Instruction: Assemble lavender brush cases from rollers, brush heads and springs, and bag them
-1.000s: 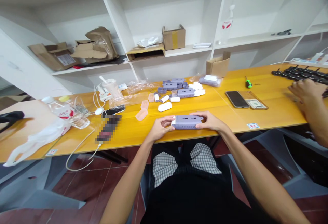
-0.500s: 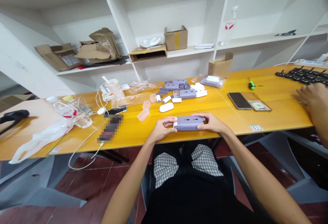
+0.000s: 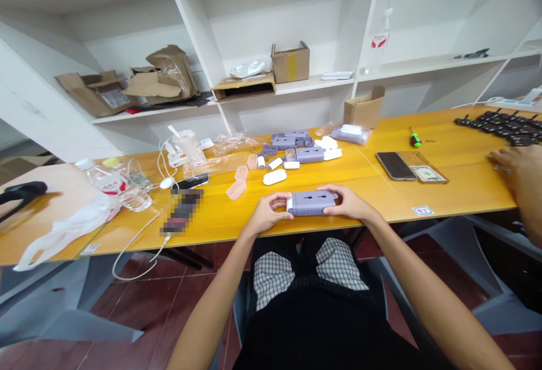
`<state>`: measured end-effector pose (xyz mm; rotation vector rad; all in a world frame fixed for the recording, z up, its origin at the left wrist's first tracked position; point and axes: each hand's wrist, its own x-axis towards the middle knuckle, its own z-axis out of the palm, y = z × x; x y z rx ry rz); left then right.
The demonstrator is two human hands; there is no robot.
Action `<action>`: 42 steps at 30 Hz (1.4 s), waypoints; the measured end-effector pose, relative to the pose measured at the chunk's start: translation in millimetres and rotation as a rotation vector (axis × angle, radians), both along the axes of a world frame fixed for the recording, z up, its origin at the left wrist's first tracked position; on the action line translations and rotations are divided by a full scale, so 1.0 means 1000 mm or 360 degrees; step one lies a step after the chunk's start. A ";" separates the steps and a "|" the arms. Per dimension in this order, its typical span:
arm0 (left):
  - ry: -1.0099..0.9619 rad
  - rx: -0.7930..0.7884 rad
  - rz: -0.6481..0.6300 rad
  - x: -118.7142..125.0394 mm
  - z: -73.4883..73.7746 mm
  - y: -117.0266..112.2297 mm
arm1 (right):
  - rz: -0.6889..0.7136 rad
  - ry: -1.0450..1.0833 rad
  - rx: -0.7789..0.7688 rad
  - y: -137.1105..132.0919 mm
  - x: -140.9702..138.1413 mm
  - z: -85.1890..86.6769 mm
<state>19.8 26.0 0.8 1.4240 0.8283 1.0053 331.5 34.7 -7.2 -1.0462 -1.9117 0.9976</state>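
Note:
A purple plastic case point(image 3: 312, 204) with two dark slots on top and small holes along its side lies at the table's front edge. At its left end is a white end piece point(image 3: 289, 203), which the fingers of my left hand point(image 3: 271, 212) grip. My right hand point(image 3: 345, 203) holds the right end between thumb and fingers. Just behind it lies a white oval piece point(image 3: 275, 177). Farther back are several purple case parts point(image 3: 309, 155), small white caps point(image 3: 292, 165) and translucent pink pieces point(image 3: 237, 189).
A phone point(image 3: 396, 166), a case with a banknote point(image 3: 428, 174) and a green screwdriver point(image 3: 415, 139) lie to the right. Another person's hand point(image 3: 514, 164) is near black parts point(image 3: 499, 126). Left are a water bottle point(image 3: 114, 183), a plastic bag point(image 3: 68, 231) and a cable point(image 3: 135, 240).
Both my hands stay on the purple case, nearly still. The view has shifted very slightly, and the other person's hand at the right has moved a little.

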 end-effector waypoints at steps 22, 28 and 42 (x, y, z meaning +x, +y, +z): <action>0.0101 0.0084 -0.0004 0.000 -0.003 -0.001 | -0.0015 -0.0005 0.0010 -0.001 -0.001 0.001; 0.0119 0.0127 -0.0004 -0.001 -0.003 0.000 | -0.0015 -0.0007 -0.0012 -0.002 -0.002 0.002; 0.0174 0.0206 0.0024 0.001 -0.002 0.000 | -0.0075 -0.0088 0.0044 -0.006 -0.007 0.004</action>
